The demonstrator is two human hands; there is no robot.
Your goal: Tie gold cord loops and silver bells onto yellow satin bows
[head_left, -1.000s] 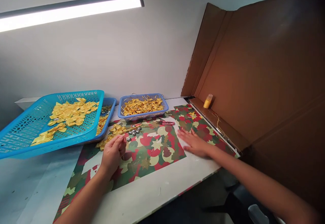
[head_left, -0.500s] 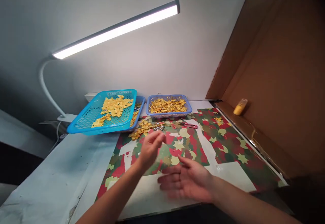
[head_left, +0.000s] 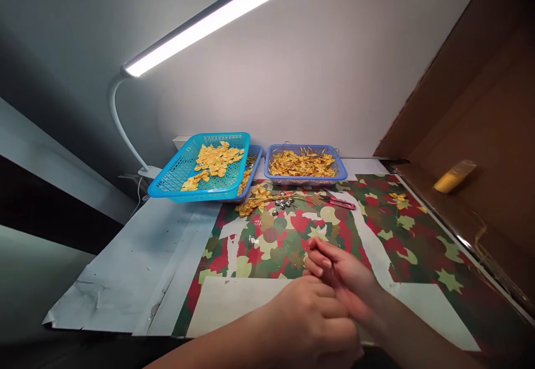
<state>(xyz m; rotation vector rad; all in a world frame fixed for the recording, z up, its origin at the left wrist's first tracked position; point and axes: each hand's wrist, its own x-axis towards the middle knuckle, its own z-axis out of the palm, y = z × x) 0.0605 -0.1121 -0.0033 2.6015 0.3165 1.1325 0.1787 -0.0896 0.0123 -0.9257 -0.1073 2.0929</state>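
My left hand [head_left: 311, 319] is closed in a fist in front of my body, back of the hand up; its fingers hide anything inside. Just behind it, overlapping in view, my right hand [head_left: 345, 274] has its fingers curled in and its thumb bent against the index finger. Whatever it pinches cannot be made out. Beyond both hands, a small pile of yellow ribbon bows [head_left: 254, 200] lies on the patterned mat [head_left: 288, 246]. Several silver bells [head_left: 285, 203] and thin golden ties [head_left: 298, 197] lie beside it. To their right rest pink-handled thread snips [head_left: 340, 203].
A turquoise basket [head_left: 167, 186] of yellow bows sits tilted on a blue basket [head_left: 251, 176]. Another blue basket [head_left: 305, 181] holds golden bows with ties. A lamp [head_left: 221, 20] hangs overhead. Cardboard [head_left: 472, 96] walls the right side, with a yellow-filled tube [head_left: 455, 176] against it.
My right hand was open, palm showing, and has now curled. My left hand has come nearer to me and right, beside the right hand. The whole view has shifted.
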